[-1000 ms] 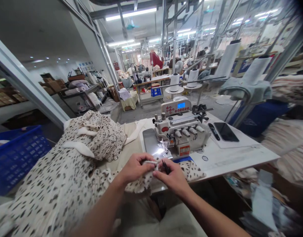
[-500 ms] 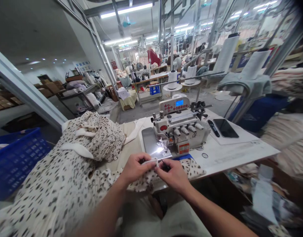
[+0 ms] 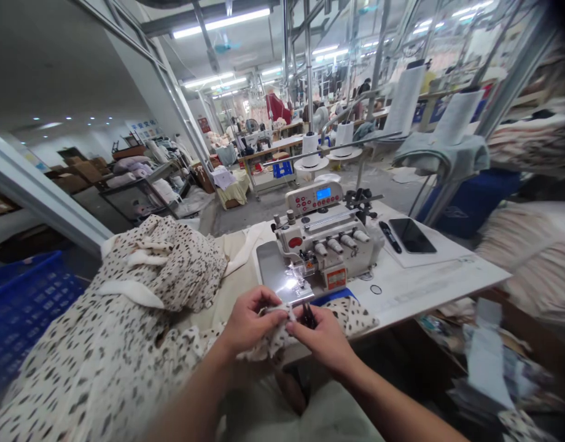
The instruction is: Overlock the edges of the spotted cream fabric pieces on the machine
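My left hand (image 3: 255, 322) is closed, pinching the whitish edge of a cream fabric piece with dark spots (image 3: 274, 339) at the table's front edge. Close to its right, my right hand (image 3: 323, 334) is curled around small dark thread snips (image 3: 307, 316), whose tips point toward the pinched edge. The snips are partly hidden by my fingers. Just beyond both hands stands an overlock sewing machine (image 3: 331, 245) with its lamp lit over the needle plate. More spotted fabric (image 3: 356, 313) lies under and to the right of my right hand.
A large heap of spotted fabric (image 3: 167, 264) covers the left side, beside a blue plastic basket (image 3: 29, 313). On the right of the table (image 3: 430, 285) lie a phone (image 3: 412, 236), a dark pen-shaped tool (image 3: 390, 237) and a black ring (image 3: 376, 289). Thread cones (image 3: 408, 98) stand behind.
The view has shifted slightly, so the scene sits a little further left. The dark snips in my right hand show more plainly now. My left hand keeps its pinch on the fabric.
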`<action>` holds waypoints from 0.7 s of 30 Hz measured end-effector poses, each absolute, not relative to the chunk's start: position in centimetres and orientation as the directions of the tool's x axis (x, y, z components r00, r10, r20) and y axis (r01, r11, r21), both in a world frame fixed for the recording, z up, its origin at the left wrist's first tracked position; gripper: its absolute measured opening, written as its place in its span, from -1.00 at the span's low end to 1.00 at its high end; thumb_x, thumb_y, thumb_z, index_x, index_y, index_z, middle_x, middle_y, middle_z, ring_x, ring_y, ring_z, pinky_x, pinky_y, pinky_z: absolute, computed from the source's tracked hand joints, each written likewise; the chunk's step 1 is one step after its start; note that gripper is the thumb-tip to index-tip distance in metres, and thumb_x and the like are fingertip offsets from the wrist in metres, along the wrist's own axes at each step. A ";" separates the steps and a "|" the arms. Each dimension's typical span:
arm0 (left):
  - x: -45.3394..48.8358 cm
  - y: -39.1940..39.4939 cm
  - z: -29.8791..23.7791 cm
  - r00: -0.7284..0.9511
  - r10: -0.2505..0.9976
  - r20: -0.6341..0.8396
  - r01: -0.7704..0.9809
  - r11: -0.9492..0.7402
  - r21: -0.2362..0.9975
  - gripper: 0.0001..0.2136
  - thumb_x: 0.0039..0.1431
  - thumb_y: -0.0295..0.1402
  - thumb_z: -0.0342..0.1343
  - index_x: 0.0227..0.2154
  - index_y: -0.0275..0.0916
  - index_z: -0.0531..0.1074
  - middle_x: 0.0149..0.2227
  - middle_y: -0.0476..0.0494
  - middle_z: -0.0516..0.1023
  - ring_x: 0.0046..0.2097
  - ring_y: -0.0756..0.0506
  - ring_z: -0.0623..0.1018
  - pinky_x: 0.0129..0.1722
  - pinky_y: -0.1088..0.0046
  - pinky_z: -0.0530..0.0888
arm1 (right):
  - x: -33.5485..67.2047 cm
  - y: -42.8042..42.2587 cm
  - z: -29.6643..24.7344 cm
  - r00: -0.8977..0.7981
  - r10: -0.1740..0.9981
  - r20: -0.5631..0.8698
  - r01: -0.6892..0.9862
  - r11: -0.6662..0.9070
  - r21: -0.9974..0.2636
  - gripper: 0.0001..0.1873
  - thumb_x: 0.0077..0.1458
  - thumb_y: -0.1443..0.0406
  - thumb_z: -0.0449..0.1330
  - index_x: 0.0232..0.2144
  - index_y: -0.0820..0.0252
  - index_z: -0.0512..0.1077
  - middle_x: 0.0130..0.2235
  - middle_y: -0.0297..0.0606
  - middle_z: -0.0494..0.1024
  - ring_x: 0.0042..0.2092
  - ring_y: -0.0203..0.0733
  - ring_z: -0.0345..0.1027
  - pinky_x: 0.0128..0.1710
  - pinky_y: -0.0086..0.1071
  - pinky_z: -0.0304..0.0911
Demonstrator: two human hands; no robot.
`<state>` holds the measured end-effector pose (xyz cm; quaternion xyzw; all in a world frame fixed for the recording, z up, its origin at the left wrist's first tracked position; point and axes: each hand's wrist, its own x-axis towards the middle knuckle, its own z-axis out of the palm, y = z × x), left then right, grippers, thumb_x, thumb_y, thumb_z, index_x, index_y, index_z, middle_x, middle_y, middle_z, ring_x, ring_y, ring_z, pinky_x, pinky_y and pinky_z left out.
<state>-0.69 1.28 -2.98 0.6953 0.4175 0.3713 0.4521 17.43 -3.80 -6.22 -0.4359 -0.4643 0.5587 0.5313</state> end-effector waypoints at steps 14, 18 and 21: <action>3.2 4.1 -1.0 0.515 0.833 0.202 0.569 -0.508 0.647 -0.91 0.11 -0.36 0.25 -0.33 -0.19 0.48 -0.40 0.00 0.54 -0.36 -0.04 0.48 -0.33 0.47 0.37 | 18.1 -3.2 -7.7 0.197 0.980 -0.007 -0.149 0.023 -0.989 -0.70 0.08 0.11 0.27 -0.57 0.17 0.47 -0.54 -0.30 0.54 -0.45 -0.17 0.35 -0.39 -0.36 0.24; 4.1 3.8 -2.6 0.450 0.814 0.367 0.682 -0.578 0.448 -0.95 0.14 -0.41 0.24 -0.38 -0.20 0.46 -0.32 -0.08 0.53 -0.21 -0.13 0.49 -0.22 0.38 0.38 | 17.5 -2.5 -9.3 0.276 0.954 -0.117 -0.222 -0.056 -0.974 -0.64 0.01 0.04 0.31 -0.59 0.18 0.45 -0.61 -0.34 0.46 -0.55 -0.23 0.23 -0.50 -0.38 0.15; 4.5 2.5 -3.0 0.492 0.740 0.458 0.705 -0.648 0.289 -0.89 0.26 -0.41 0.12 -0.40 -0.21 0.46 -0.35 -0.13 0.50 -0.21 -0.15 0.46 -0.20 0.32 0.37 | 17.2 -2.3 -9.7 0.259 0.953 -0.160 -0.336 -0.066 -0.940 -0.62 -0.03 0.02 0.33 -0.58 0.19 0.43 -0.63 -0.38 0.43 -0.59 -0.28 0.16 -0.55 -0.40 0.09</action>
